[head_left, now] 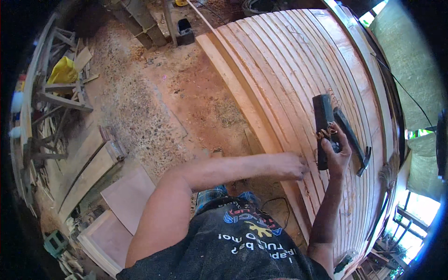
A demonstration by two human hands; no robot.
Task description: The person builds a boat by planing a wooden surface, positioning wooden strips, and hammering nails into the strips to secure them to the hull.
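Observation:
My right hand (pixel 339 156) grips a dark hand plane (pixel 323 114), with thumb and forefinger at the curled shavings in its middle. The plane rests on a run of long, narrow, pale wooden strips (pixel 280 70) laid side by side. Close along its right side lies a hammer (pixel 349 133) with a dark handle, its metal head toward me. My left arm reaches across my body. At its end, my left hand (pixel 295 166) is closed, low over the near edge of the strips; what its fingers hold, if anything, is hidden.
A thick timber beam (pixel 233 84) borders the strips on the left. Sheets of plywood (pixel 128 193) and offcuts lie at lower left, near a wooden rack (pixel 60 95) with a yellow bag (pixel 63 71). Pale tarpaulin (pixel 410 65) hangs at right. Sawdust covers the rough floor (pixel 154 98).

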